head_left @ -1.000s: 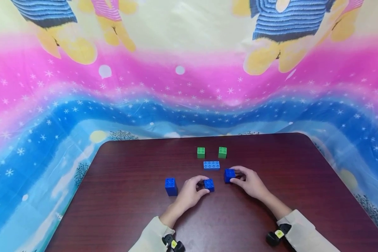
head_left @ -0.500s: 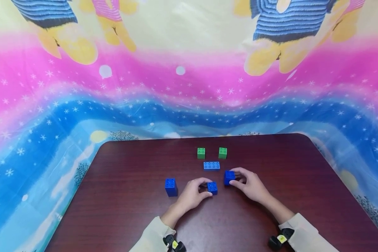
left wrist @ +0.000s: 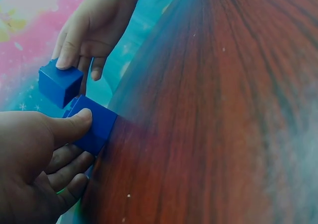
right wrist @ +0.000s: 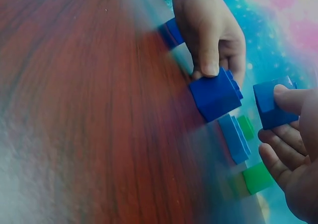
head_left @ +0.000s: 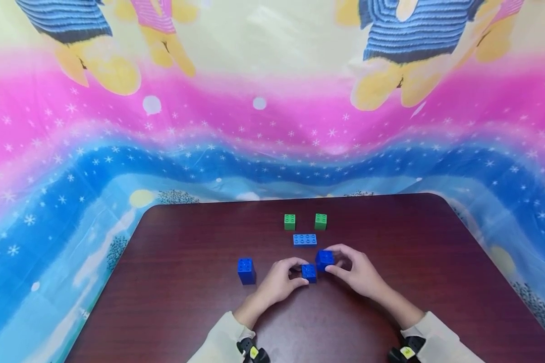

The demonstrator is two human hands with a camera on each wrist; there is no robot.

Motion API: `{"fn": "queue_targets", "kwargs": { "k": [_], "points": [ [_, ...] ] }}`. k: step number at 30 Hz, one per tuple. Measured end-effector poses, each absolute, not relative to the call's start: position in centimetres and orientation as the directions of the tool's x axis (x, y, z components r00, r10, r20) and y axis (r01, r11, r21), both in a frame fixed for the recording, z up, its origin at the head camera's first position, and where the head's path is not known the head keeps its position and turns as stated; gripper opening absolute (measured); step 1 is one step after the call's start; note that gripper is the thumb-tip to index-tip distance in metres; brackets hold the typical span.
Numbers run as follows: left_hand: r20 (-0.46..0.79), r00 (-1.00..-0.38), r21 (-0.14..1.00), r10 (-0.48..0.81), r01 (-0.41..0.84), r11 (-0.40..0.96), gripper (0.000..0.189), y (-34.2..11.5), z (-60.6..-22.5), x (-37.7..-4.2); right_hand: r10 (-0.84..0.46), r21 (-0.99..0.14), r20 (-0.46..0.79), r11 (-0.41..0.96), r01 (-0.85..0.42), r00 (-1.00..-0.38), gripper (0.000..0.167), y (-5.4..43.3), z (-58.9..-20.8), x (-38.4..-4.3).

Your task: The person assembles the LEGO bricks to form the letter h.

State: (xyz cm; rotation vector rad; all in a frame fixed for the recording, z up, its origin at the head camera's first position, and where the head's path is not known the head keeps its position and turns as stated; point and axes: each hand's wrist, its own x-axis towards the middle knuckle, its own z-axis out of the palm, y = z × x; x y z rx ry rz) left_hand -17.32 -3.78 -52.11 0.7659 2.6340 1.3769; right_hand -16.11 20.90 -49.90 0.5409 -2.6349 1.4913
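Observation:
My left hand (head_left: 279,280) pinches a dark blue toy brick (head_left: 309,273) between thumb and fingers, low over the table. Just right of it, my right hand (head_left: 358,269) grips another dark blue brick (head_left: 324,259), held a little higher and farther back. A narrow gap separates the two bricks. In the left wrist view, the right hand's brick (left wrist: 60,83) hangs tilted above the left hand's brick (left wrist: 97,124). The right wrist view shows studs along one side of the left hand's brick (right wrist: 216,95).
A tall dark blue block (head_left: 246,271) stands left of the left hand. Behind the hands lies a lighter blue eight-stud brick (head_left: 305,239). Two green bricks, one left (head_left: 289,222) and one right (head_left: 320,222), sit farther back on the brown table (head_left: 186,252).
My left hand has shifted right with its brick. My right hand has brought its brick left and slightly nearer, so the two bricks are now closer together. The other bricks stay put.

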Motion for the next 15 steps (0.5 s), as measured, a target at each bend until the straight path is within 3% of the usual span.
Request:
{"fn": "queue_targets", "kwargs": {
  "k": [15],
  "points": [
    [0.155,-0.879,0.798,0.451,0.381,0.467,0.030,-3.65,-52.16,-17.20,-0.322,-0.851,0.214,0.402,-0.338,-0.922,0.036,19.97,-50.26,-15.37]
  ]
}}
